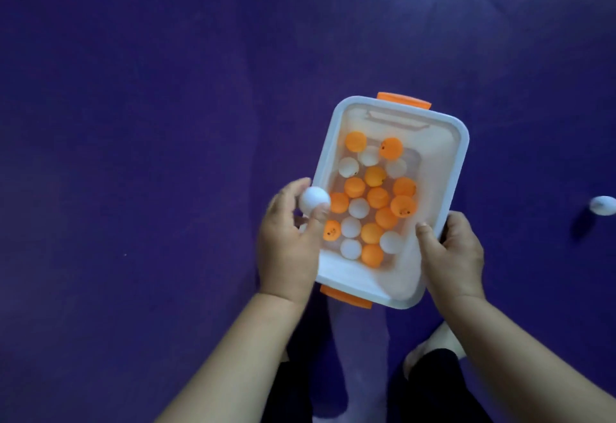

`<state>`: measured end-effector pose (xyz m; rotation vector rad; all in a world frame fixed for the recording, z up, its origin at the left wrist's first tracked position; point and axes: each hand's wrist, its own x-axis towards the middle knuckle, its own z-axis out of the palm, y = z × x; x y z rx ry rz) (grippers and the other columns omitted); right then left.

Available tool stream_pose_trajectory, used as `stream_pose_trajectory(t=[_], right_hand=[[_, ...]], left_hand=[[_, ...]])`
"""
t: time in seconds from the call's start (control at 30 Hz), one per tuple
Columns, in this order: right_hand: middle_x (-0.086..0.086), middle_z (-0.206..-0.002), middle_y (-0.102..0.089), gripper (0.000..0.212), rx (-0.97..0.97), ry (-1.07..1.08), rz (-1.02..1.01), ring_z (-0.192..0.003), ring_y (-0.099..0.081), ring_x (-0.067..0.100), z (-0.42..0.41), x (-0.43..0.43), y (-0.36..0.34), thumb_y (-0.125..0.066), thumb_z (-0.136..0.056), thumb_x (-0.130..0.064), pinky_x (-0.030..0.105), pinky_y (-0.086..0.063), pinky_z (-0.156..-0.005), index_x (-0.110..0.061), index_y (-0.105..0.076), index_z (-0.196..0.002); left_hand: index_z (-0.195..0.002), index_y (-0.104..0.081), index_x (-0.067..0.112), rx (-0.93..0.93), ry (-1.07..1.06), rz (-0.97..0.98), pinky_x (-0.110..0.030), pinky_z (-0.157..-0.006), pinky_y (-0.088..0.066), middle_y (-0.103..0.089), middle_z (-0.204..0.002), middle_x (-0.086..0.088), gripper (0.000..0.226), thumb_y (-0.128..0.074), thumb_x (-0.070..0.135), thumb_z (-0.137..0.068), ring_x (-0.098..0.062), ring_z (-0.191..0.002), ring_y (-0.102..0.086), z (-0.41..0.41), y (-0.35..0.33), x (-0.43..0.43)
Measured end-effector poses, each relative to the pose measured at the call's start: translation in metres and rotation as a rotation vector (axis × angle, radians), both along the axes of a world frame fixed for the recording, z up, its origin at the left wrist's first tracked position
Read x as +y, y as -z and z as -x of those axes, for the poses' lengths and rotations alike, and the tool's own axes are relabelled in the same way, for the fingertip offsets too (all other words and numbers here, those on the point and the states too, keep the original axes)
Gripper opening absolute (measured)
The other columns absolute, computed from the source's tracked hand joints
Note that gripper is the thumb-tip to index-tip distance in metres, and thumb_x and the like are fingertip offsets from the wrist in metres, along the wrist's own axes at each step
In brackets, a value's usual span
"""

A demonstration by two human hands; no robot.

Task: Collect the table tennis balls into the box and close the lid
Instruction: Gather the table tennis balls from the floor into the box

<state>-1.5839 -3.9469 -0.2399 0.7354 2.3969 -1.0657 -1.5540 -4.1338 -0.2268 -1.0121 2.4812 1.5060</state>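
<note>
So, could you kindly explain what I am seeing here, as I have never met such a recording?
There is no machine: a camera worn on a person's head looks down at their two bare hands. The right hand grips the rim of an open plastic box with orange latches, which holds orange and white table tennis balls. The left hand pinches a white ball at the box's rim. A second white ball lies on the purple floor.

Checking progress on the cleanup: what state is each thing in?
Box: lid off, holding orange and white balls.
Held white ball: pinched by left hand at box's left rim.
Loose white ball: outside the box, on the floor.
Right hand: gripping box's right rim.
</note>
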Motion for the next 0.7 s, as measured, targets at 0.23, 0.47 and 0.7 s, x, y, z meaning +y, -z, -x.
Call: stream_pose_trajectory(t=[0.23, 0.47, 0.7], right_hand=[[-0.004, -0.064, -0.053, 0.013, 0.077, 0.051, 0.040, -0.060, -0.049, 0.015, 0.033, 0.070, -0.077, -0.058, -0.090, -0.023, 0.030, -0.040, -0.054, -0.018, -0.052, -0.080], [-0.007, -0.066, -0.057, 0.018, 0.073, 0.092, 0.093, -0.060, -0.053, 0.008, 0.077, 0.173, -0.148, -0.060, -0.090, -0.018, 0.019, -0.039, -0.052, -0.025, -0.051, -0.076], [-0.003, -0.077, -0.066, 0.012, 0.020, 0.178, 0.153, -0.071, -0.062, 0.014, 0.120, 0.265, -0.159, -0.060, -0.090, -0.028, 0.038, -0.053, -0.066, -0.020, -0.056, -0.082]], left_hand=[[-0.125, -0.057, 0.018, -0.105, 0.151, 0.261, -0.029, -0.098, -0.036, -0.059, -0.124, 0.004, 0.041, -0.059, 0.034, -0.087, -0.015, -0.118, -0.043, 0.055, -0.076, 0.072], [-0.074, -0.051, 0.017, -0.370, 0.333, 0.205, -0.034, -0.051, -0.040, -0.057, -0.065, -0.001, 0.028, -0.052, 0.039, -0.090, -0.020, -0.062, -0.054, 0.107, -0.147, 0.159], [-0.070, -0.050, 0.016, -0.261, 0.324, 0.201, -0.032, -0.049, -0.039, -0.055, -0.062, -0.001, 0.031, -0.053, 0.040, -0.089, -0.021, -0.057, -0.051, 0.162, -0.158, 0.254]])
